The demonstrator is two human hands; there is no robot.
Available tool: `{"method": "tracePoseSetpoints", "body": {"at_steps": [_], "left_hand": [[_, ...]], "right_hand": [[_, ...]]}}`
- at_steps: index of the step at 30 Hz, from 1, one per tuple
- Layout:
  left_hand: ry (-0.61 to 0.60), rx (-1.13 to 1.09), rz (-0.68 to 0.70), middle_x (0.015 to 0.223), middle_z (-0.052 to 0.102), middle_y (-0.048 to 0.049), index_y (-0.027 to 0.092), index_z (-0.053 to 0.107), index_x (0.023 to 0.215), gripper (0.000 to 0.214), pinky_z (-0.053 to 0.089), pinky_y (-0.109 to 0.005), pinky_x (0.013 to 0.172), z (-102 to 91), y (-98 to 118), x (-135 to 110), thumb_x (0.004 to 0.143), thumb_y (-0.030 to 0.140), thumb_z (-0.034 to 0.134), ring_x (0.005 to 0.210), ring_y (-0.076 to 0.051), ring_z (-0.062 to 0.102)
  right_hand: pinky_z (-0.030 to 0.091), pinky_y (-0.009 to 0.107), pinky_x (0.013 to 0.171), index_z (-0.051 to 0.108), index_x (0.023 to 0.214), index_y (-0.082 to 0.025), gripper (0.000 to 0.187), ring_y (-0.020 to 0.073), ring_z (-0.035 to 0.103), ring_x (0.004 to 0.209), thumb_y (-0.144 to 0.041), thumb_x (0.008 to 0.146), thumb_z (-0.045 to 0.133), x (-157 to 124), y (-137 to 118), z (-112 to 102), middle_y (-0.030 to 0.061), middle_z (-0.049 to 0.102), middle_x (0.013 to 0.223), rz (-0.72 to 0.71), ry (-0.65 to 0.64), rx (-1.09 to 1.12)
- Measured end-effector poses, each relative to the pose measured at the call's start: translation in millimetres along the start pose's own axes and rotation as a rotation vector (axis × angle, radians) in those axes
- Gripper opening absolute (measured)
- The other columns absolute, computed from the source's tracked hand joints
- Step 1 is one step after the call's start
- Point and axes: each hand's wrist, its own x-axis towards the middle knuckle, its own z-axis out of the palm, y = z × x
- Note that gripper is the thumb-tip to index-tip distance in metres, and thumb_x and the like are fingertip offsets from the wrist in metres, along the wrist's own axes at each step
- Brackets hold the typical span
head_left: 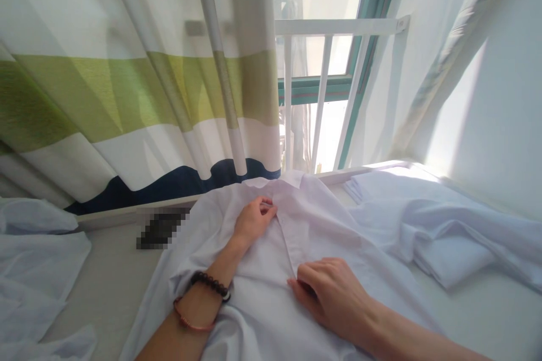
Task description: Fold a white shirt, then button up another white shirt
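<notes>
A white button-up shirt (313, 225) lies spread front side up, its collar toward the window and one sleeve stretched out to the right. Near the collar, my left hand (254, 219) pinches the edge of the front placket between thumb and fingers. Farther down the same placket, my right hand (332, 290) is closed, thumb and curled fingers gripping the shirt's edge. A bead bracelet (209, 284) and a thin reddish bangle (190, 320) circle my left wrist. Any button between my fingertips is too small to make out.
White cloth (34, 282) lies crumpled at the left. A dark pixelated item (161, 229) rests beside the shirt. Folded white fabric (453, 259) sits under the sleeve at right. Beyond are a striped curtain (169, 90), a white railing (339, 27) and a window.
</notes>
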Motion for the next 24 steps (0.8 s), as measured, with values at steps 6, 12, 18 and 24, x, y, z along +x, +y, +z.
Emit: {"method": "tracePoseSetpoints", "body": {"at_steps": [6, 12, 18, 24], "left_hand": [[0.029, 0.055, 0.132, 0.086, 0.073, 0.0043, 0.026, 0.054, 0.104, 0.021, 0.046, -0.024, 0.067, 3.9, 0.0, -3.7, 0.085, 0.034, 0.057, 0.085, -0.016, 0.068], [0.044, 0.204, 0.333, 0.103, 0.065, -0.0016, 0.025, 0.062, 0.112, 0.025, 0.047, -0.027, 0.080, 4.9, 4.2, -9.6, 0.089, 0.028, 0.052, 0.096, -0.018, 0.061], [0.024, 0.368, 0.434, 0.131, 0.052, -0.0063, 0.026, 0.064, 0.120, 0.033, 0.033, -0.045, 0.105, 6.7, 0.0, -11.9, 0.091, 0.034, 0.051, 0.121, -0.029, 0.045], [0.000, 0.452, 0.435, 0.140, 0.046, -0.0095, 0.022, 0.053, 0.132, 0.040, 0.028, -0.051, 0.106, 9.9, 0.2, -14.1, 0.094, 0.032, 0.045, 0.125, -0.032, 0.043]], "right_hand": [[0.024, 0.029, 0.057, 0.053, 0.065, -0.019, 0.028, 0.0110, 0.058, 0.052, -0.023, 0.092, 0.046, -1.8, -7.9, -9.9, -0.0019, 0.065, 0.061, 0.004, -0.028, -0.050], [0.020, 0.031, 0.054, 0.055, 0.074, -0.019, 0.014, 0.0136, 0.061, 0.055, -0.019, 0.086, 0.049, -5.4, -11.8, -6.2, -0.0012, 0.068, 0.068, 0.045, -0.077, -0.083], [0.014, 0.034, 0.051, 0.055, 0.070, -0.019, 0.017, 0.0158, 0.060, 0.048, -0.014, 0.085, 0.047, -6.6, -14.2, -11.1, 0.0019, 0.068, 0.061, 0.067, -0.130, -0.202], [0.016, 0.033, 0.050, 0.055, 0.070, -0.019, 0.017, 0.0157, 0.060, 0.048, -0.011, 0.083, 0.048, -7.4, -14.2, -9.7, 0.0019, 0.067, 0.060, 0.031, -0.127, -0.217]]}}
